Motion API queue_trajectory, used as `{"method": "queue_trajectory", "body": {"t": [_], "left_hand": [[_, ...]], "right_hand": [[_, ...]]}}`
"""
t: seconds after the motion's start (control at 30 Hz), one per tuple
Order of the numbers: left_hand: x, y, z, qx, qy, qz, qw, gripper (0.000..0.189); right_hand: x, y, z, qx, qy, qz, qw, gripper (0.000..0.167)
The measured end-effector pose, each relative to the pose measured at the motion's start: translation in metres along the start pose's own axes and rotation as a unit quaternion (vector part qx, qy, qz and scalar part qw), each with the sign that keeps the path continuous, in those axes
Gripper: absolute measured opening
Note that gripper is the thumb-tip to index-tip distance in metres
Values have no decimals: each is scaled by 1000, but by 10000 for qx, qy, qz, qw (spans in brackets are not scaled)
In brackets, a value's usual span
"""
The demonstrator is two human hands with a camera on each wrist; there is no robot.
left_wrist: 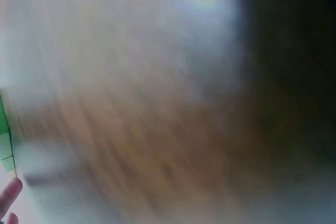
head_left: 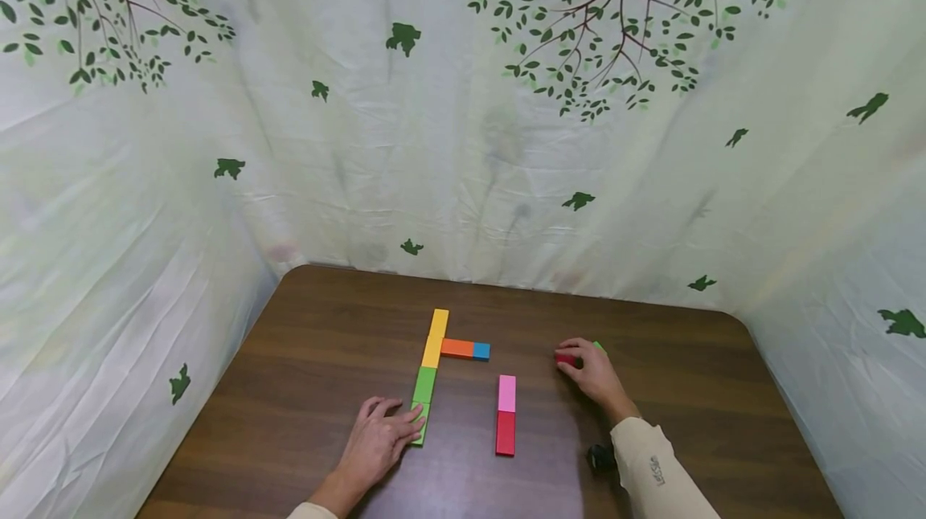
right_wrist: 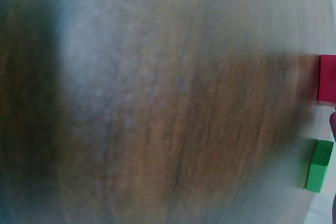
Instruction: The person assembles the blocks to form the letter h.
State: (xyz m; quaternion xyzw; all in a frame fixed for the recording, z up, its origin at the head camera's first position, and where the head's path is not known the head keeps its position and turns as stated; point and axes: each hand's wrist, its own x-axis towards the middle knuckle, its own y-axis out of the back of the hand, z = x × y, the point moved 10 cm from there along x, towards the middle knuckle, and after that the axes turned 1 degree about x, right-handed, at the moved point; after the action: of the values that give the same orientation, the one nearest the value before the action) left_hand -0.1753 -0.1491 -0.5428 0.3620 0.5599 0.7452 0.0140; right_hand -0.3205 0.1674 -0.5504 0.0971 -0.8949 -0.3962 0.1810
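Observation:
In the head view, a column of flat blocks stands left of centre: two yellow blocks (head_left: 436, 338), an upper green block (head_left: 424, 385) and a lower green block (head_left: 419, 441). My left hand (head_left: 376, 432) rests its loosely bent fingertips on the lower green block. An orange block (head_left: 457, 349) and a blue block (head_left: 481, 352) branch off rightward from the yellow ones. Over to the right, my right hand (head_left: 595, 374) pinches a red block (head_left: 567, 359) between thumb and fingers. Just beyond that hand lies another green block (right_wrist: 318, 167), mostly hidden in the head view.
A pink block (head_left: 507, 394) and a red block (head_left: 505, 433) lie end to end between the hands. Beside the right sleeve is a small black object (head_left: 600, 459). The brown table (head_left: 347, 318) meets a leaf-printed white curtain (head_left: 448, 141) at its back edge.

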Motion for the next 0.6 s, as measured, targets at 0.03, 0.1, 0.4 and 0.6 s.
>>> {"method": "queue_trajectory", "body": {"t": [0.03, 0.1, 0.4, 0.6], "left_hand": [[0, 0, 0, -1, 2, -10, 10000, 17], [0, -1, 0, 0, 11, -35, 10000, 18], [0, 0, 0, -42, 32, -1, 10000, 18], [0, -1, 0, -4, 32, -25, 10000, 19]], "right_hand": [[0, 0, 1, -14, 5, 8, 10000, 17], [-1, 1, 1, -17, -2, 21, 10000, 17], [-5, 2, 5, -82, -103, 19, 9999, 14], [-6, 1, 7, -53, -161, -50, 9998, 15]]}}
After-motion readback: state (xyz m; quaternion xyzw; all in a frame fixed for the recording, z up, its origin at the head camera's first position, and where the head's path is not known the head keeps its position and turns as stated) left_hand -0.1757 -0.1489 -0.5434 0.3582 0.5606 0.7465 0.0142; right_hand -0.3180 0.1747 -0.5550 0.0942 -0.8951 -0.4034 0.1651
